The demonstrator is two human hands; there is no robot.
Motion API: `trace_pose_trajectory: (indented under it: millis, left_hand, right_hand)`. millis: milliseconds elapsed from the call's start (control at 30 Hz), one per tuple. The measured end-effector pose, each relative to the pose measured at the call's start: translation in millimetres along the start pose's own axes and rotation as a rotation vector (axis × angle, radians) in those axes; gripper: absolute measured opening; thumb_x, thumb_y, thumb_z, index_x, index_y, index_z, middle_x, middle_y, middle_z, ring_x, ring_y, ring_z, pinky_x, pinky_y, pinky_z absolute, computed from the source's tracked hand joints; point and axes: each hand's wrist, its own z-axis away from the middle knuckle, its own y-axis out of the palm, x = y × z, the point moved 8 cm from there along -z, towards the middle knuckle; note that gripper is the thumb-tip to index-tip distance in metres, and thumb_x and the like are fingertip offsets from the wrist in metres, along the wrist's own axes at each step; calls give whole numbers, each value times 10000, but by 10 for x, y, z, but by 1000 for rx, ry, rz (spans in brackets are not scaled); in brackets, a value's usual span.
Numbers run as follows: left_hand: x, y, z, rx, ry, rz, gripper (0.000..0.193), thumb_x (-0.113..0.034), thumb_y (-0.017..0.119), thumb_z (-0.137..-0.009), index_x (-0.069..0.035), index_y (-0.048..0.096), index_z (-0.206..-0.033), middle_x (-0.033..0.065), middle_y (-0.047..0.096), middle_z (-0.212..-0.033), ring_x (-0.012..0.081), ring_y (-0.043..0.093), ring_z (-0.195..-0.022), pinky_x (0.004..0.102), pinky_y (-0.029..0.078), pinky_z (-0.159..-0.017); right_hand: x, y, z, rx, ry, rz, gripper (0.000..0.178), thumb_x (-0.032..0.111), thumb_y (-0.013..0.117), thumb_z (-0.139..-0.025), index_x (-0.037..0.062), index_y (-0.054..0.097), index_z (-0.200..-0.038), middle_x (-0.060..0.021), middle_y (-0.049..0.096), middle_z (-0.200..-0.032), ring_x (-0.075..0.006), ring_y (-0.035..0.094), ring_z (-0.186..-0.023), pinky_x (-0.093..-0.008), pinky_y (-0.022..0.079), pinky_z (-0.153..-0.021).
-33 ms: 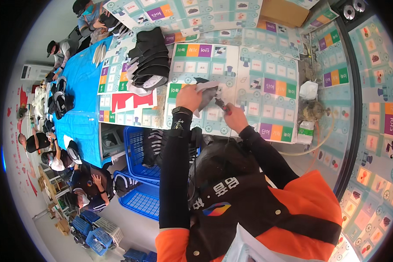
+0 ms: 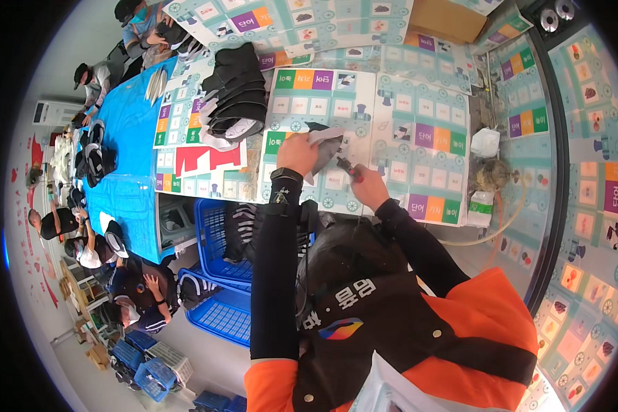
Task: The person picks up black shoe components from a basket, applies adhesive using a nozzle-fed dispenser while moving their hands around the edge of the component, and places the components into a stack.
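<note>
My left hand [image 2: 296, 155] is closed on the edge of a grey and black shoe upper piece [image 2: 329, 147], which is held up over the patterned table mat [image 2: 323, 192]. In my right hand [image 2: 371, 188] is a slim dark hand tool [image 2: 346, 166] with a reddish part near the fingers. Its tip points toward the piece, with a small gap between them. The tool's exact kind is too small to make out. A stack of black shoe uppers [image 2: 235, 93] lies to the left of my left hand.
A red and white sheet [image 2: 213, 159] lies below the stack. Blue baskets [image 2: 221, 314] stand under the table edge. A white packet [image 2: 485, 141] and a pale hose [image 2: 491, 235] are at the right. Co-workers sit along a blue-covered table [image 2: 127, 151] at the left.
The tool in my right hand has shifted very slightly, its tip a little lower and farther from the piece. My left hand stays in place.
</note>
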Motion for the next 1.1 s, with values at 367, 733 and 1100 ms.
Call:
trace_pose_trajectory:
  millis: [367, 733, 1100]
  left_hand:
    - [607, -185, 534, -167, -67, -51, 328, -322, 719, -828, -4, 650, -789, 253, 672, -784, 471, 654, -750, 549, 526, -680]
    - [3436, -2809, 2571, -990, -380, 779, 426, -138, 578, -1010, -58, 510, -1423, 193, 620, -1096, 308, 647, -972, 393, 542, -775]
    - [3548, 6, 3216, 57, -675, 1199, 250, -225, 585, -1043, -49, 629, -1214, 2, 661, -872, 108, 611, -683, 232, 479, -580]
  right_hand:
    - [-733, 262, -196, 246, 84, -232, 464, 85, 623, -874, -13, 604, -1327, -240, 706, -1165, -328, 690, -1076, -416, 535, -912]
    - [-1297, -1002, -559, -232, -148, 609, 432, 51, 683, -784, 18, 616, -1209, -230, 622, -1190, -449, 552, -1165, -552, 424, -1002]
    - [1775, 1035, -1538, 117, -668, 111, 350, 128, 734, -823, 20, 647, -1144, -205, 643, -1138, -421, 590, -1113, -483, 491, -985]
